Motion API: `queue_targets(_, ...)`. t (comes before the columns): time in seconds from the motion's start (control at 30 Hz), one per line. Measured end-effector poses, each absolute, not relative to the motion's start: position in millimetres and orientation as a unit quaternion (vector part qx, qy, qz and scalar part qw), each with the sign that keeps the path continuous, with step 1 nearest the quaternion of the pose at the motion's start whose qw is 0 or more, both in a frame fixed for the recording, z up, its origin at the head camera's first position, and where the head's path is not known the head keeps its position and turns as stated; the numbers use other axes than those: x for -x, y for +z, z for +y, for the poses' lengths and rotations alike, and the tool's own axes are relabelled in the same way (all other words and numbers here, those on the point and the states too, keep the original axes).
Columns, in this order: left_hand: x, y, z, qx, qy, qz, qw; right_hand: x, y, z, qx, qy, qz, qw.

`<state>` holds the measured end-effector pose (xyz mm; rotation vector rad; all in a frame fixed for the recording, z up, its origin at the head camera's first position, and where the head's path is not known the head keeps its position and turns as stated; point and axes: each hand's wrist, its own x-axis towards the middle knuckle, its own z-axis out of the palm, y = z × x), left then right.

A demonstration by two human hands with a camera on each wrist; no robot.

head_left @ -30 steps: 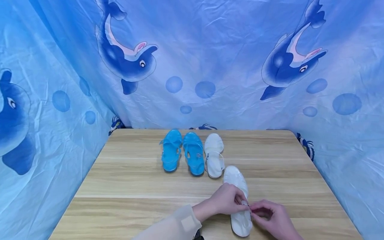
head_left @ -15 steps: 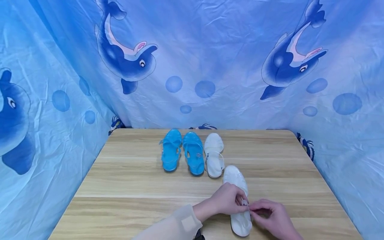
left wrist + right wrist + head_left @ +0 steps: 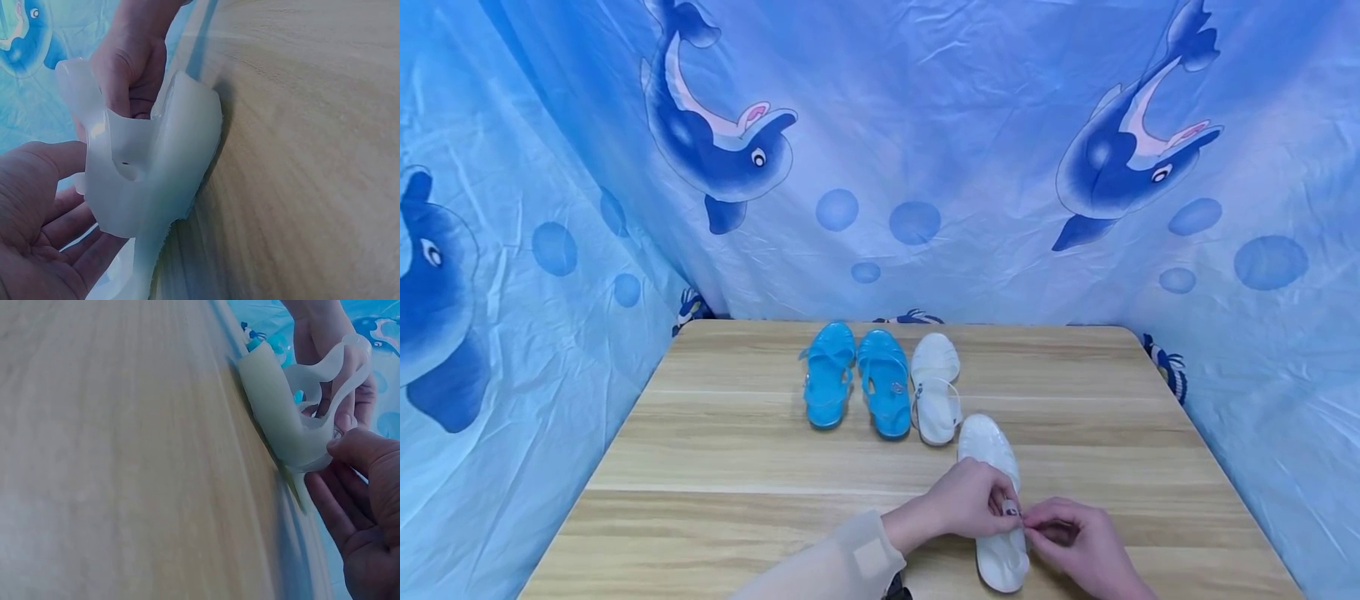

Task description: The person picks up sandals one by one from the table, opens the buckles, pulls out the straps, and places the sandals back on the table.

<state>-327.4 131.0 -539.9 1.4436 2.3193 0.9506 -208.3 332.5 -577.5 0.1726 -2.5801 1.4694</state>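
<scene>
A white jelly sandal (image 3: 1002,565) lies sole-down near the table's front, toe pointing to the back. My left hand (image 3: 968,500) reaches across its middle and pinches the strap near the small buckle (image 3: 1010,507). From the right side, my right hand (image 3: 1086,542) pinches the strap at the same spot between thumb and fingertips. In the right wrist view, the thumb (image 3: 359,447) presses the strap's base at the sandal's side, and the heel strap (image 3: 353,375) loops up. The left wrist view shows the sandal's side wall (image 3: 119,200) by the left fingers. Fingertips partly hide the buckle.
Another white sandal (image 3: 936,408) stands just behind, its heel near the held sandal's toe. Two blue sandals (image 3: 827,383) stand in a row to its left. The wooden table (image 3: 700,467) ends at a blue dolphin-print curtain (image 3: 880,150) at the back and sides.
Both hands stay at the strap with almost no movement. The view shifts very slightly; the sandals keep their places.
</scene>
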Motion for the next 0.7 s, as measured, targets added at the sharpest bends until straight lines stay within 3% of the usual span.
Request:
queue_targets(0.23, 328.8, -539.6, 132.2, -0.502, 0.323, 0.793, 0.121, 207.7, -578.4, 329.3, -0.059, 0.499, -0.857, 0.116)
queue_targets(0.53, 328.4, -539.8, 130.6, -0.497, 0.326, 0.794, 0.125, 205.8, -581.9, 337.0, -0.042, 0.513, -0.856, 0.048)
queue_targets(0.7, 328.3, -540.3, 130.9, -0.494, 0.327, 0.795, 0.128, 205.8, -586.5, 337.1, -0.058, 0.502, -0.858, 0.089)
